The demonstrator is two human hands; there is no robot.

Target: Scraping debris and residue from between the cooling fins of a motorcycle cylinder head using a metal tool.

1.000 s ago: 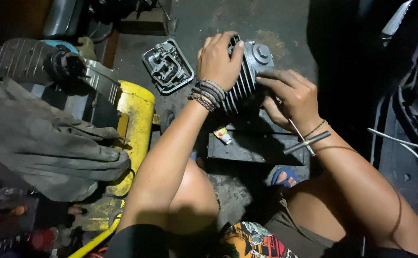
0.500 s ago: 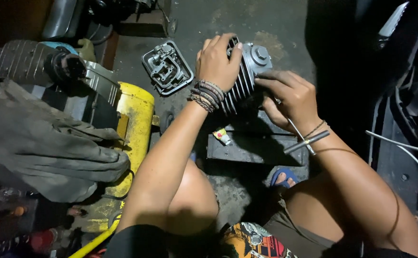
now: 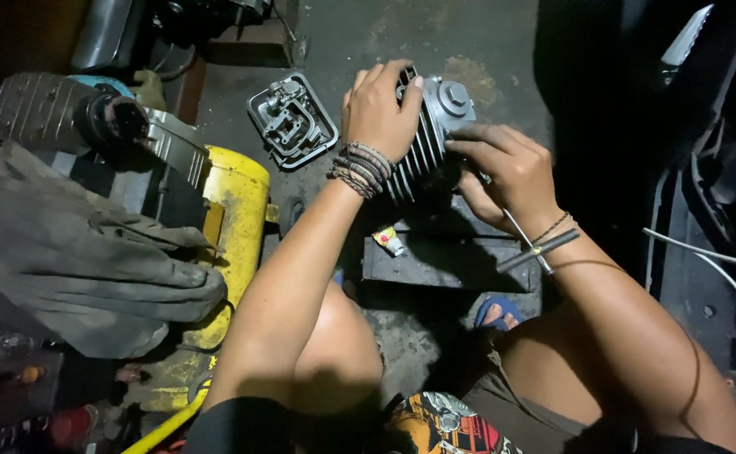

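A grey finned metal engine cylinder [image 3: 431, 139] sits between both hands: left hand [image 3: 380, 109] grips its top, right hand [image 3: 506, 172] clasps its side.

A grimy repair workshop. A finned cylinder [image 3: 427, 143], a metal cover [image 3: 292, 122] and a yellow machine [image 3: 237, 210] crowd the stained concrete floor [image 3: 368, 34].
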